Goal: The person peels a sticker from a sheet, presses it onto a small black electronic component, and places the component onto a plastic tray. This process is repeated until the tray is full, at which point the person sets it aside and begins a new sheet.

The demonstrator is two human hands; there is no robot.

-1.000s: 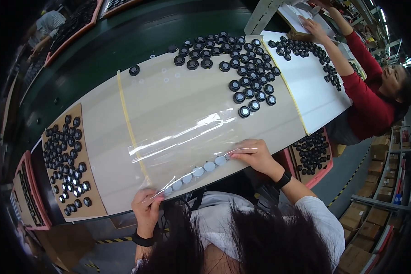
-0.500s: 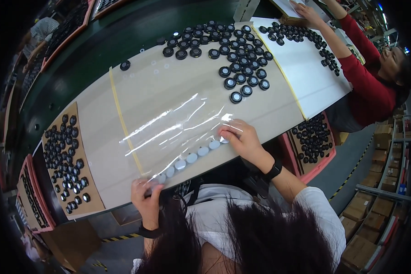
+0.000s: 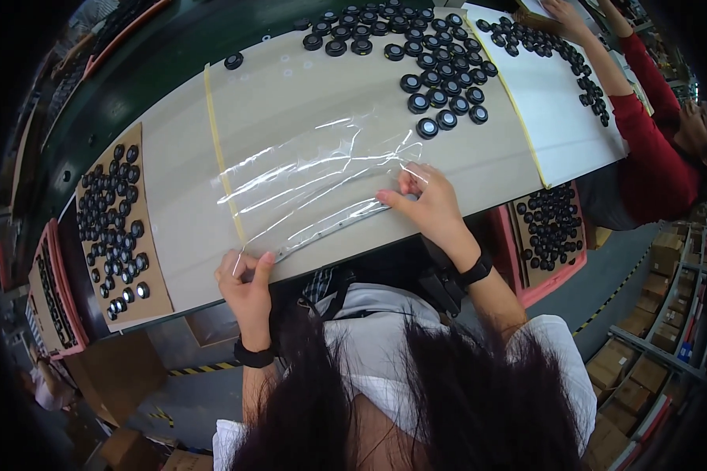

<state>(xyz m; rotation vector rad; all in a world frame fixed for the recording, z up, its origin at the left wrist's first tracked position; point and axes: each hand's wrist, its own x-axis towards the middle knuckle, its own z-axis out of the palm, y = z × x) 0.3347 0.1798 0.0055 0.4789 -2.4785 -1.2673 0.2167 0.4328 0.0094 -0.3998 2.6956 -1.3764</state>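
A clear, glossy plastic sheet (image 3: 310, 177) lies over the brown work surface in front of me, wrinkled and reflecting light. My left hand (image 3: 245, 276) pinches its near left corner between thumb and fingers. At the near right end, my right hand (image 3: 423, 196) grips the sheet the same way. Between the hands the near edge is tilted up into a thin strip (image 3: 334, 229), with small dark dots along it; the pale discs there cannot be made out from this angle. Beyond the right hand stand many black round parts with grey centres (image 3: 445, 86).
More black round parts lie on a cardboard sheet (image 3: 155, 271) at the left. Yellow tape (image 3: 214, 125) crosses the brown surface. A pink-edged crate (image 3: 558, 286) of parts sits at the right. A co-worker in a red sleeve (image 3: 644, 129) works at the far right.
Both hands have tilted the sheet's near edge, so the row of pale discs seen before now shows only as a thin strip. The view has shifted, moving the table upward.
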